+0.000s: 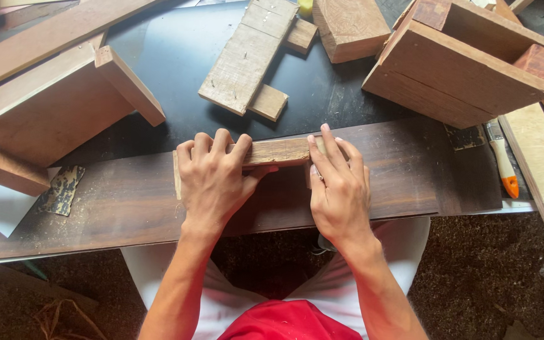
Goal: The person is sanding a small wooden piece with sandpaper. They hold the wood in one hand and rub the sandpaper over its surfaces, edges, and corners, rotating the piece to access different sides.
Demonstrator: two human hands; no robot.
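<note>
A short, rough wooden block (278,152) lies on a long dark wooden plank (410,176) that runs across the front of the black worktable. My left hand (212,179) grips the block's left end, fingers curled over its far edge and thumb under the near side. My right hand (338,186) holds the block's right end, fingers laid over the top. Only the middle of the block shows between the two hands.
An open wooden box (467,60) stands at the back right, a larger wooden frame (58,107) at the left. A nailed pallet piece (247,60) and a thick block (351,25) lie behind. A paintbrush with an orange handle (502,157) and sandpaper scraps (61,189) rest nearby.
</note>
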